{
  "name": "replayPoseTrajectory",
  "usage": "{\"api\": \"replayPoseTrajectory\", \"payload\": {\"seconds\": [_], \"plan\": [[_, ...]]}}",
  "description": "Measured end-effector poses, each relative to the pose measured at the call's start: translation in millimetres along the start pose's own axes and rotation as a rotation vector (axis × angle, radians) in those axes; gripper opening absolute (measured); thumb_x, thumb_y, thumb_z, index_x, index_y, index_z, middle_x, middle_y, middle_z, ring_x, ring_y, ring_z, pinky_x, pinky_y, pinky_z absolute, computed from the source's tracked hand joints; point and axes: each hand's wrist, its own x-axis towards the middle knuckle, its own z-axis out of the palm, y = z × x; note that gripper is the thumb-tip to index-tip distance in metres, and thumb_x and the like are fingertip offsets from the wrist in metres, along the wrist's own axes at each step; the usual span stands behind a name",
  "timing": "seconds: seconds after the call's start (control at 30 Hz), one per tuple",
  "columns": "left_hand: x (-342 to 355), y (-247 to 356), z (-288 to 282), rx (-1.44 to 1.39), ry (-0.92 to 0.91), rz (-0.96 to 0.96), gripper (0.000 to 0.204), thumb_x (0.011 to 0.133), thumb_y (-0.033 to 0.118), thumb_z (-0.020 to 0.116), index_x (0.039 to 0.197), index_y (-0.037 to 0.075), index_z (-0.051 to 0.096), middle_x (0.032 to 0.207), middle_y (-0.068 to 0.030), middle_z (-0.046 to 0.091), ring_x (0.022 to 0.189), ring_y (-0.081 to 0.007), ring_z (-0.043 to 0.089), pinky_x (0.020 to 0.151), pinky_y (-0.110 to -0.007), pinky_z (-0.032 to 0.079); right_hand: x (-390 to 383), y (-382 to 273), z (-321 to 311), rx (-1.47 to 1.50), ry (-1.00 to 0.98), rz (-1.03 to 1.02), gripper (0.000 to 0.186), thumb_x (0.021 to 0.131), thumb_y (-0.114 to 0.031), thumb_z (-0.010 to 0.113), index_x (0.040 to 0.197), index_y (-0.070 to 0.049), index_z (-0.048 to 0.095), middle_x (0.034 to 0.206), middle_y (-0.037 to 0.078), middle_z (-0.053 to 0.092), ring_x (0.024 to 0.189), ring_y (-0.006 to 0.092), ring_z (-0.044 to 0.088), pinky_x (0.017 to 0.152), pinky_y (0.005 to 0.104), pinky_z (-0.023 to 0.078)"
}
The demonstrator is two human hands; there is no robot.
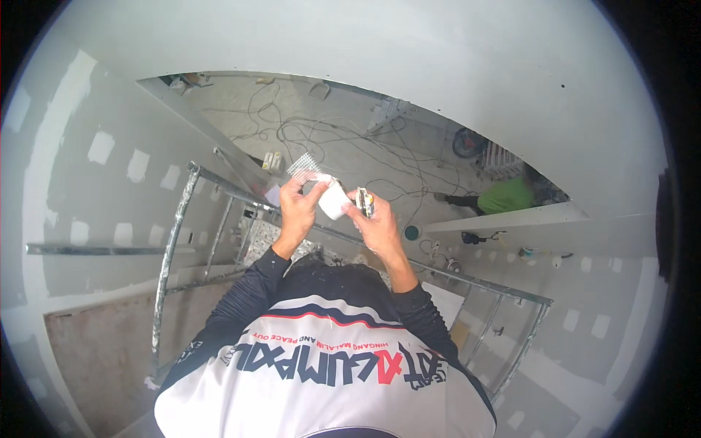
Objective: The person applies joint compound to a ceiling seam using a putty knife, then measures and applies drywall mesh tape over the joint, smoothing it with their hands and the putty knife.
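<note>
A roll of white mesh joint tape [334, 200] was held up at chest height above the scaffold rail [219, 191]. The left hand [298, 204] was closed on a pulled-out length of tape [305, 167], pinched between thumb and fingers. The right hand [374, 221] was closed on the roll's right side, with a small utility knife [364, 202] gripped alongside. The strip appeared uncut; cutting and application were judged outstanding. Beyond the rail, patched drywall [109, 160] was noted, and far below it cables [328, 139] and a person in green [505, 196].
</note>
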Motion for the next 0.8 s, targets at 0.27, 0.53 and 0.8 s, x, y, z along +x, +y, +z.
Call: {"api": "replayPoseTrajectory", "payload": {"seconds": [0.27, 0.53, 0.8], "plan": [[-3, 11, 6, -0.114, 0.038, -0.025, 0.011, 0.093, 0.003, 0.072, 0.103, -0.002, 0.071, 0.092, -0.0038, 0.074, 0.083, -0.0085, 0.065, 0.074, -0.025, 0.052, -1, 0, 7, 0.071, 0.043, 0.002, 0.019, 0.094, -0.015, 0.072, 0.106, -0.001, 0.070, 0.078, -0.003, 0.062, 0.070, 0.0048, 0.051, 0.065, 0.0252, 0.043], [-3, 16, 7, -0.212, 0.070, -0.090, 0.013, 0.092, 0.002, 0.073, 0.104, -0.002, 0.071, 0.093, -0.0044, 0.074, 0.082, -0.0093, 0.066, 0.075, -0.025, 0.053, 1, 2, 8, 0.094, 0.049, -0.020, 0.017, 0.095, -0.015, 0.072, 0.104, -0.001, 0.070, 0.076, -0.004, 0.061, 0.069, 0.0043, 0.050, 0.063, 0.0250, 0.042], [2, 12, 3, -0.196, 0.096, -0.081, 0.013, 0.092, 0.001, 0.073, 0.104, -0.004, 0.072, 0.093, -0.0053, 0.074, 0.081, -0.0094, 0.067, 0.074, -0.025, 0.053, 5, 1, 13, 0.023, 0.131, 0.027, 0.022, 0.093, -0.019, 0.074, 0.101, 0.001, 0.072, 0.080, 0.001, 0.069, 0.074, 0.0079, 0.058, 0.069, 0.0279, 0.048]]}}
